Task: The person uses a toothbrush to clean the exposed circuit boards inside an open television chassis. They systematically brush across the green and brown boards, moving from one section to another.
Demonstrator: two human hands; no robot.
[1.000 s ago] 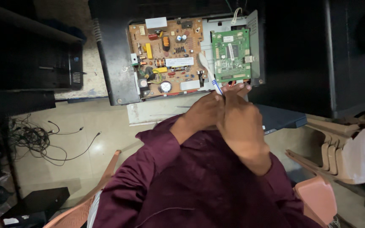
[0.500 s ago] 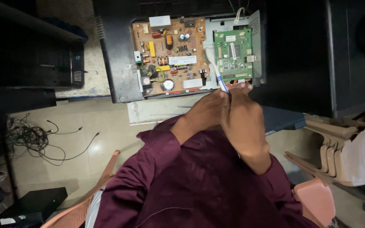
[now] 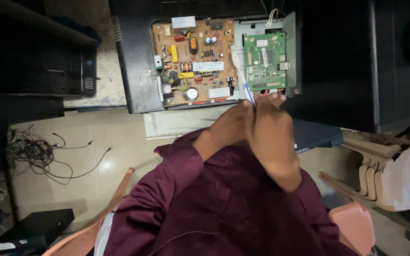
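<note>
Ribbon cable [image 3: 241, 71]: white, flat, lying between brown power board [image 3: 193, 61] and green logic board [image 3: 264, 61], inside open black casing [image 3: 134, 71].
Right hand [image 3: 271, 137]: fingers pinching cable's lower end.
Left hand [image 3: 231, 125]: curled, pressed against right; grip unclear.

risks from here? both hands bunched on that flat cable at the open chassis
1. The white flat cable is pinched between the left hand and right hand; a hard pull might crease it or strain its connector.
2. Bare fingers sit at the edge of the green circuit board, beside the exposed brown power board: static or residual-charge contact seems possible.
</note>
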